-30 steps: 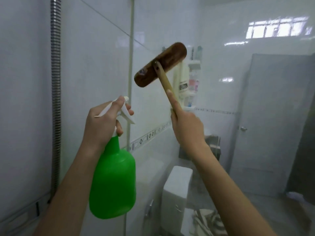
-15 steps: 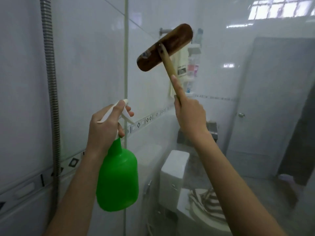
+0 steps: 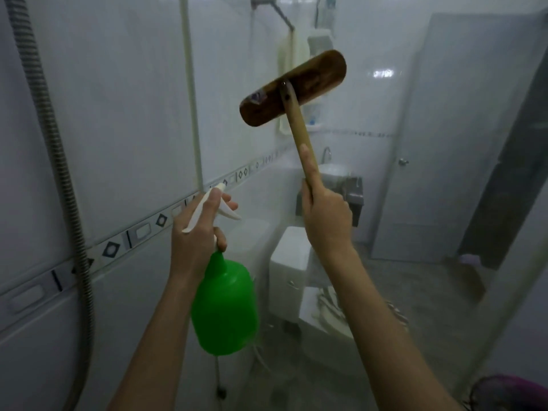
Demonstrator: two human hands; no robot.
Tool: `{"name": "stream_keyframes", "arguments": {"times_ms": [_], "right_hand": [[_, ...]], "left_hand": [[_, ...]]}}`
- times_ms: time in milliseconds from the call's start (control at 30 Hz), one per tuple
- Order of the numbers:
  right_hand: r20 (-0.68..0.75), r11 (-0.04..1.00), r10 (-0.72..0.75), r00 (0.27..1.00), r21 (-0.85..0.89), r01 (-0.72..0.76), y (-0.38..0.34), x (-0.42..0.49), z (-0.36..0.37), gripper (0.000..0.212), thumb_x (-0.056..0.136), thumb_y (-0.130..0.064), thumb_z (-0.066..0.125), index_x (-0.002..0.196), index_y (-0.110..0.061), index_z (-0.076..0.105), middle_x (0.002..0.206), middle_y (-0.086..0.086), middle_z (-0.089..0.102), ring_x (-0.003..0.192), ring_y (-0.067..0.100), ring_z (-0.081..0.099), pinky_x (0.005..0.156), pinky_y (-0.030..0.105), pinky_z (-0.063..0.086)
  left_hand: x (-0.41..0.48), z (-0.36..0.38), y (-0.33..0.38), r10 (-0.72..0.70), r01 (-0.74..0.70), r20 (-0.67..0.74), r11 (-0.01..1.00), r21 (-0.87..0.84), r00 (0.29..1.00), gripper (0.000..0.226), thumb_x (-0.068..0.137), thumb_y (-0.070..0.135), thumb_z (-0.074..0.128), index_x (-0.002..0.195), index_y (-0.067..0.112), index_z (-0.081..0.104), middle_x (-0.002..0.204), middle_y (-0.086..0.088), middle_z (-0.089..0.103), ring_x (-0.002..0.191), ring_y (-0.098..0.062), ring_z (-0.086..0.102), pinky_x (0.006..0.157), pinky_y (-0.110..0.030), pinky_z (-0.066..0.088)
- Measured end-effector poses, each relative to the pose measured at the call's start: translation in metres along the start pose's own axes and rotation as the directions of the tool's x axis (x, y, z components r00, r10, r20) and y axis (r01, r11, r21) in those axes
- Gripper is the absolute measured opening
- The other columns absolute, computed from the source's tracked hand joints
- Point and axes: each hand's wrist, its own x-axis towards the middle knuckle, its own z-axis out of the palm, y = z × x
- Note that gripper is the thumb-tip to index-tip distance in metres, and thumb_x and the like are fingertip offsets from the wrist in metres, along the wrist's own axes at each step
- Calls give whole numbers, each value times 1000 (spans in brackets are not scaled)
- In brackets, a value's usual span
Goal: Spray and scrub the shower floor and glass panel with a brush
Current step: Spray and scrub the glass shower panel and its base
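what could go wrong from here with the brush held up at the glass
The right hand grips the brown wooden brush well below its head, which could skid or knock against the clear glass shower panel. The left hand holds the green plastic spray bottle, so it cannot easily steady a slip.

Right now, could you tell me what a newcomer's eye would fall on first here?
The bright green spray bottle stands out, low in the centre, gripped at its white trigger by the left hand. Upper right of it, the right hand holds a dark wooden brush raised at the glass panel.
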Motion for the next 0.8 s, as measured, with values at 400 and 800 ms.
{"name": "stream_keyframes", "arguments": {"times_ms": [400,800], "right_hand": [[3,997,58,998,-56,-58,26,-58,-2,54,103,-31,34,151,-29,9,49,-5,39,33,5,30,32,15,31],[-43,995,84,996,-53,-86,47,-72,-19,53,103,-33,28,152,-29,9,49,1,43,35,16,40,33,33,41]], "left_hand": [[-22,17,-26,-4,-2,89,998,70,996,23,104,32,56,90,30,74,92,5,78,37,-14,45,43,-23,40],[-31,35,-37,-20,15,133,999,37,991,23,100,38,60,87,29,76,85,-2,78,37,-14,44,45,-25,40]]}}
